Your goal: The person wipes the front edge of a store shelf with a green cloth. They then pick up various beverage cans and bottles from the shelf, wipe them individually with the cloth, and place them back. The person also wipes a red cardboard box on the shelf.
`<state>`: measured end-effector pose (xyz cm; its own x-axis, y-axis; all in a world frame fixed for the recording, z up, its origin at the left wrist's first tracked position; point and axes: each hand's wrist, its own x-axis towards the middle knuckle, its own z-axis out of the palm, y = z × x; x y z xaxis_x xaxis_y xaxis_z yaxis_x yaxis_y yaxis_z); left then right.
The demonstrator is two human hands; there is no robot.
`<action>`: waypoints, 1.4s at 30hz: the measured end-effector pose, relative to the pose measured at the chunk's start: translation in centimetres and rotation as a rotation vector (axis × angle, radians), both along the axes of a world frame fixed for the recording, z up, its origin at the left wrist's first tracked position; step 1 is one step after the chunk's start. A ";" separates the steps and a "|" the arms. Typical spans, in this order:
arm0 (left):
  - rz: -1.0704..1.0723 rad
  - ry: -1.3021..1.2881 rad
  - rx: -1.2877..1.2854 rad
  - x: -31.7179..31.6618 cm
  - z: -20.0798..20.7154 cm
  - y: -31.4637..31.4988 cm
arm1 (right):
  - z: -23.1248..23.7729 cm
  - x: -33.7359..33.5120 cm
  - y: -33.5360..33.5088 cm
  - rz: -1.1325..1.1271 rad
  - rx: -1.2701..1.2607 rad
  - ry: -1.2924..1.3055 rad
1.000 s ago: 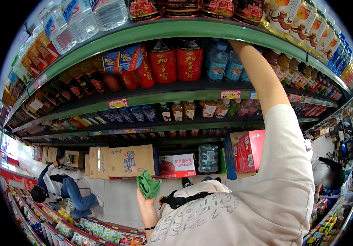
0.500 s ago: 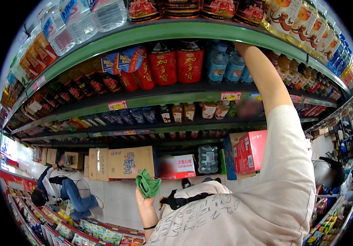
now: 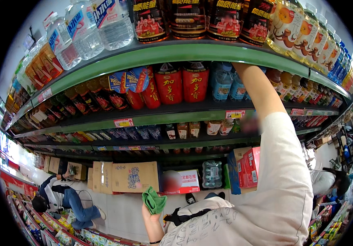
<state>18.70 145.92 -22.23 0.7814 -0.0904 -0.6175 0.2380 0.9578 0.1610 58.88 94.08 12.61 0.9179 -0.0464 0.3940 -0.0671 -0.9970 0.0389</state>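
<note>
My left hand [image 3: 150, 215] is low in front of my body, its fingers wrapped round a crumpled green cloth [image 3: 155, 200]. My right forearm [image 3: 262, 91] stretches up to the shelf level under the top green shelf edge [image 3: 193, 55]. Beyond the wrist that edge hides my right hand, so its fingers do not show. Beside the wrist stand blue-labelled water bottles [image 3: 223, 84]. Left of those are large red drink jugs [image 3: 195, 85], and right of the arm is a row of small juice bottles [image 3: 286, 82].
Dark sports drink bottles [image 3: 151, 24] and clear water bottles [image 3: 113, 26] line the top shelf. Below are cardboard boxes [image 3: 133, 177], a red carton [image 3: 248, 168] and a shrink-wrapped bottle pack [image 3: 212, 174]. One person [image 3: 71, 201] crouches at left; another [image 3: 328, 182] is at right.
The shelves sit lower in the picture, and more of the top row of bottles shows. My right arm stays reached into the shelf; my left hand keeps hold of the green cloth.
</note>
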 end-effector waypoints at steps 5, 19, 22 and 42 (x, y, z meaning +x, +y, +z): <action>0.005 0.027 0.057 -0.5 -0.5 0.8 | -0.4 0.1 -0.1 -0.008 0.013 0.010; 0.051 0.027 0.037 0.0 0.8 1.2 | -1.3 1.2 1.2 0.059 0.027 0.006; 0.020 0.038 -0.004 0.6 -0.3 1.3 | -0.3 -1.2 0.3 0.016 0.000 -0.022; -0.112 -0.021 0.061 2.5 2.1 -0.2 | -1.1 -9.2 8.3 0.284 0.177 -0.409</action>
